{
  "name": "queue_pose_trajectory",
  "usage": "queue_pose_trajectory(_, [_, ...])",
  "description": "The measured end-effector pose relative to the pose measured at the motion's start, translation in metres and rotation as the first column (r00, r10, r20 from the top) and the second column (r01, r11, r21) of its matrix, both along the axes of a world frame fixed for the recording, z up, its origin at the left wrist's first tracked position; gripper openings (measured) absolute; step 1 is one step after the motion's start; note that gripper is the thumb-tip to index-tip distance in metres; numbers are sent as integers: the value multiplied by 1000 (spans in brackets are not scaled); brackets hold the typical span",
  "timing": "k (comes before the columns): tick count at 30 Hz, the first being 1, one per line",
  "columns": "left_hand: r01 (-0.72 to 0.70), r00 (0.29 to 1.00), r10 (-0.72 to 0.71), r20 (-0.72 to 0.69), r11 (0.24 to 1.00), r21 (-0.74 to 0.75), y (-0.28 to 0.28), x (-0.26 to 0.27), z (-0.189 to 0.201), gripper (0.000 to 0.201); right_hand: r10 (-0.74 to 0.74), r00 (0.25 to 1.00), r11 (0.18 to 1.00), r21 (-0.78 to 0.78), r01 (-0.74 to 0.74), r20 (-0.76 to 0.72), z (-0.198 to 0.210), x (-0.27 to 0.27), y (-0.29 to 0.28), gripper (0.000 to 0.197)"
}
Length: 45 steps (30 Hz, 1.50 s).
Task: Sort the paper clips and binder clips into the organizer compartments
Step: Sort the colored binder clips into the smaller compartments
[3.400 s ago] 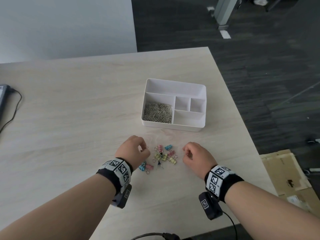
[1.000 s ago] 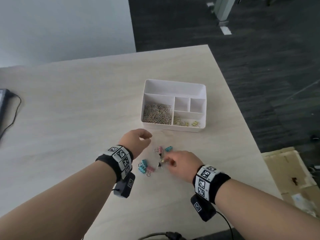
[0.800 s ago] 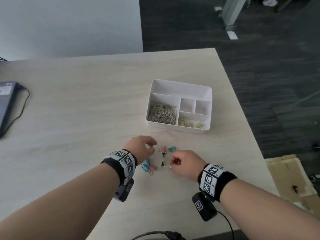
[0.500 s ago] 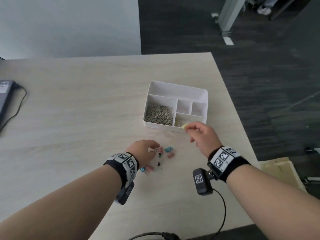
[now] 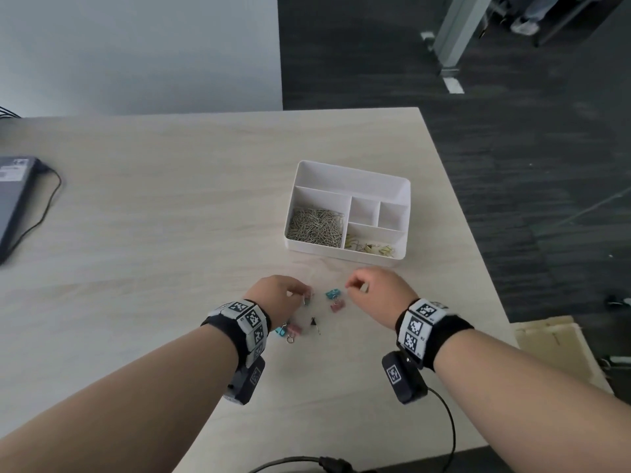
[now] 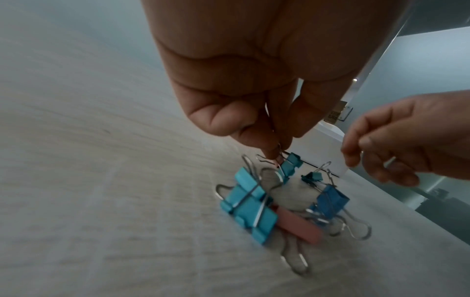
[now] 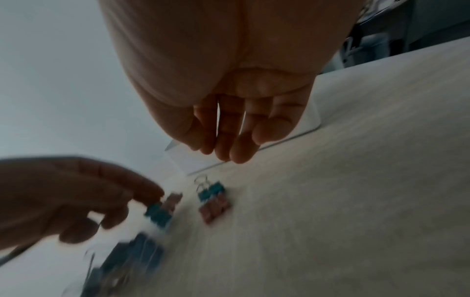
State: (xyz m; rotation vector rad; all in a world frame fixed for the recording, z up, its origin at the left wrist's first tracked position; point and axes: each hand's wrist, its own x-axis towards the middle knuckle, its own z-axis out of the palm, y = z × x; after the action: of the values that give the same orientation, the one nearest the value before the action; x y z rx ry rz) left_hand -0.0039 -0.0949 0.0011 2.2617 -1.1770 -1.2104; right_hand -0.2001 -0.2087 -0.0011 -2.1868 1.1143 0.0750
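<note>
The white organizer [image 5: 351,180] stands on the table's right half. Silver paper clips [image 5: 314,227] fill its large left compartment, and yellow binder clips [image 5: 372,248] lie in the front right one. Between my hands lie loose binder clips: a teal one [image 5: 332,294], a pink one [image 5: 337,305], a black one [image 5: 313,323], and a teal and pink pair [image 5: 287,330] by my left wrist. My left hand [image 5: 304,297] pinches the wire handle of a teal binder clip [image 6: 289,163]. My right hand [image 5: 353,286] hovers beside the pile, fingers loosely curled [image 7: 236,152], holding nothing.
A grey device [image 5: 13,199] with a black cable lies at the table's left edge. Another cable [image 5: 307,464] runs along the front edge. The table's right edge is close to the organizer. Cardboard [image 5: 553,349] lies on the floor to the right.
My right hand carried a yellow binder clip to the organizer's front right compartment, let it go, and came back beside the pile. My left hand stayed at the pile.
</note>
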Motion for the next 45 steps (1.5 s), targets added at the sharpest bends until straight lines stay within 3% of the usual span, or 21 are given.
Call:
queue_pose_trajectory(5, [19,993,-18,113,1000,-5,17,12,2,11,87,996,996,-23,-87,-28,-16,9,22,18])
queue_pose_trajectory(10, [18,988,-18,156,1000,-4,27,18,3,24,113,993,992,-46,-114,-30,-20,15,26,16])
queue_pose_trajectory(18, [18,989,7,150,986,-165,37,25,3,34,84,993,994,-67,-90,-78,-20,21,27,12])
queue_pose_trajectory(23, [-107,984,142,112,956,-272,35,26,13,14,46,996,999,-22,-48,-77,-23,24,29,12])
queue_pose_trajectory(25, [9,991,26,135,968,-249,36,26,12,10,35,998,999,-1,-35,-56,-23,23,29,15])
queue_pose_trajectory(27, [232,957,-187,224,953,-197,38,24,6,7,31,998,1000,6,-31,-48,-22,21,27,16])
queue_pose_trajectory(33, [632,716,-586,380,775,3,39,12,-4,37,17,1000,1000,24,-17,-17,-21,15,22,15])
queue_pose_trajectory(35, [706,614,-683,397,699,112,38,9,-3,43,13,1000,999,38,-13,-17,-21,13,22,15])
queue_pose_trajectory(37, [731,563,-716,413,664,155,37,6,-3,39,5,1000,999,49,-4,-14,-20,12,21,16])
queue_pose_trajectory(42, [665,630,-627,457,740,99,34,2,-9,29,-31,999,998,60,30,12,-18,7,20,19])
queue_pose_trajectory(45, [569,742,-525,416,822,22,28,4,-11,25,-78,996,993,97,74,39,-17,2,18,25])
